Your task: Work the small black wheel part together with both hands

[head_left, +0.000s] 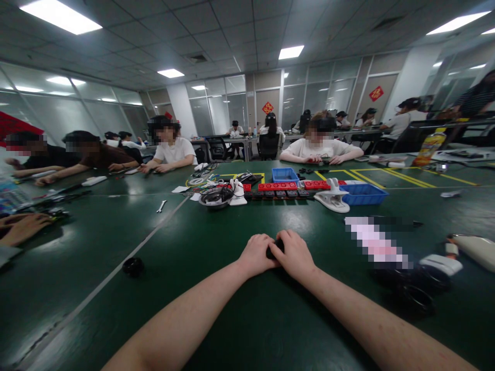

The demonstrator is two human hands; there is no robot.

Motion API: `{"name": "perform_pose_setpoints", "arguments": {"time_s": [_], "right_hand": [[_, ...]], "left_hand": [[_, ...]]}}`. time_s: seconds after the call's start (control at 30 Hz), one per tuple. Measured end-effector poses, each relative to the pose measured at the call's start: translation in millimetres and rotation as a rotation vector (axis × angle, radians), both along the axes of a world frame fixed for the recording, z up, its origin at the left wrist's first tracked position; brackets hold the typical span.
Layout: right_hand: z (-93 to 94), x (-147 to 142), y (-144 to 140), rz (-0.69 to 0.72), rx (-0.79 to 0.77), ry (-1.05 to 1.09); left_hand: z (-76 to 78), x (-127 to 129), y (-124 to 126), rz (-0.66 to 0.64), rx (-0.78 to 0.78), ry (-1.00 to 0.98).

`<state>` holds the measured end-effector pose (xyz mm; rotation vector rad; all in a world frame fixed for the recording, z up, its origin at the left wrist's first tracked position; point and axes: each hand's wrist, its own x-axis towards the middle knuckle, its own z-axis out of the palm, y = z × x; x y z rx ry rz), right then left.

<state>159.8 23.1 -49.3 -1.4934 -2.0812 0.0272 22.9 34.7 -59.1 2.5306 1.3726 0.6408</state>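
Observation:
Both hands meet over the green table (216, 319), straight in front of me. Between them is a small black object (273, 249), mostly covered by the fingers, so its kind cannot be made out. My left hand (256, 254) is closed on its left side. From the right, my right hand (296, 255) wraps round the same object with bent fingers. A black ring-shaped part (133, 266) lies apart on the left. More black ring-shaped parts (419, 299) rest near my right forearm.
Farther back stand a blue tray (365, 195), a smaller blue bin (285, 174), red socket-like blocks (276, 186), a white clip (333, 196) and a bowl of cables (215, 197). A wrench (161, 206) lies left. Co-workers sit across; another person's hand (25, 226) is at left.

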Motion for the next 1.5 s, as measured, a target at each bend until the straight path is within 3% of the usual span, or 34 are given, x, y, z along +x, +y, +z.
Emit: {"name": "perform_pose_setpoints", "arguments": {"time_s": [0.13, 0.27, 0.6, 0.83, 0.97, 1.23, 1.4, 1.5], "right_hand": [[1.2, 0, -1, 0.016, -0.017, 0.007], [4.0, 1, -2, 0.103, -0.001, 0.035], [1.8, 2, -6, 0.558, 0.108, 0.18], [-5.2, 3, -4, 0.552, 0.114, 0.39], [-3.3, 3, -7, 0.53, 0.115, 0.339], [-1.7, 1, -10, 0.483, 0.101, 0.226], [0.9, 1, -10, 0.454, 0.119, 0.303], [2.2, 2, -8, 0.354, 0.139, 0.253]], "left_hand": [[-0.2, -3, 2, -0.02, 0.01, -0.004], [0.7, -10, 8, -0.13, -0.034, -0.015], [-5.9, -18, 18, -0.304, -0.029, 0.03], [-0.5, -17, 15, -0.328, -0.055, 0.04], [2.0, -13, 8, -0.291, -0.062, 0.018], [-10.9, 1, 2, -0.04, 0.036, 0.01], [-12.9, -1, 6, -0.093, 0.027, -0.004], [-11.0, -1, 6, -0.085, 0.031, 0.002]]}}
